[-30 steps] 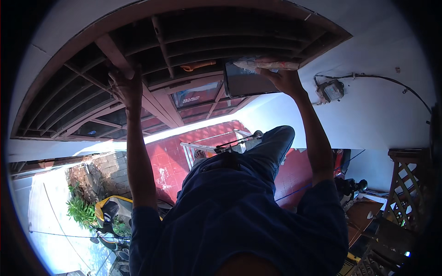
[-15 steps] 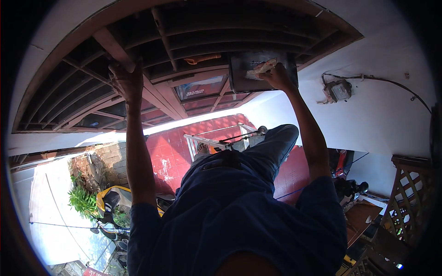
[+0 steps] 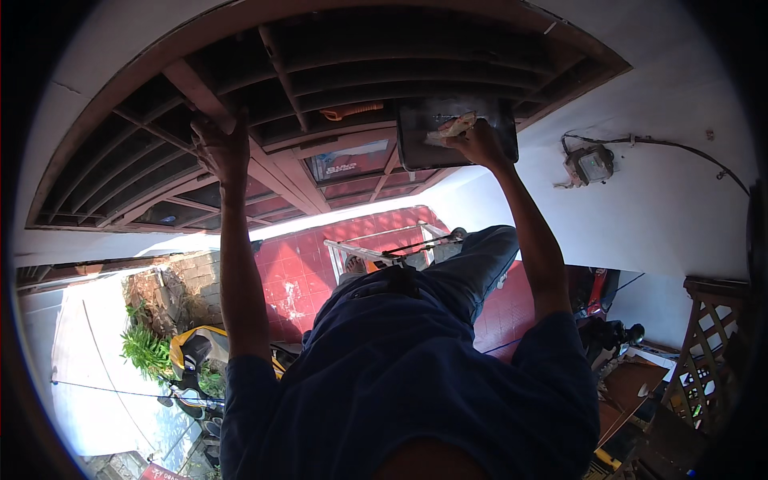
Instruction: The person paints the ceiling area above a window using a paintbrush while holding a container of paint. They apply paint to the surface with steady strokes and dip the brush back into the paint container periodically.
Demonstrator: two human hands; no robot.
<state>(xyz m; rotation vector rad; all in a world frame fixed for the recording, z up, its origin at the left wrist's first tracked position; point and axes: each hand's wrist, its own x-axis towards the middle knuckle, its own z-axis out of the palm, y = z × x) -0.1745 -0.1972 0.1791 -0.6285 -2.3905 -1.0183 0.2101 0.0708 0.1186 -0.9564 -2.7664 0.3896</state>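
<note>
While left hand [image 3: 220, 148] grips beam [image 3: 210, 100], right hand [image 3: 472, 140] presses rag [image 3: 450, 128] on dark panel [image 3: 420, 148].

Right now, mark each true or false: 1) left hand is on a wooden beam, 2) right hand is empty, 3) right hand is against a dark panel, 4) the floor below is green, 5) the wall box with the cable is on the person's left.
1) True: the left hand grips a wooden beam overhead.
2) False: the right hand holds a pale cloth.
3) True: it presses against the dark panel.
4) False: the tiled floor is red.
5) False: the wall box with its cable is on the person's right.
</note>
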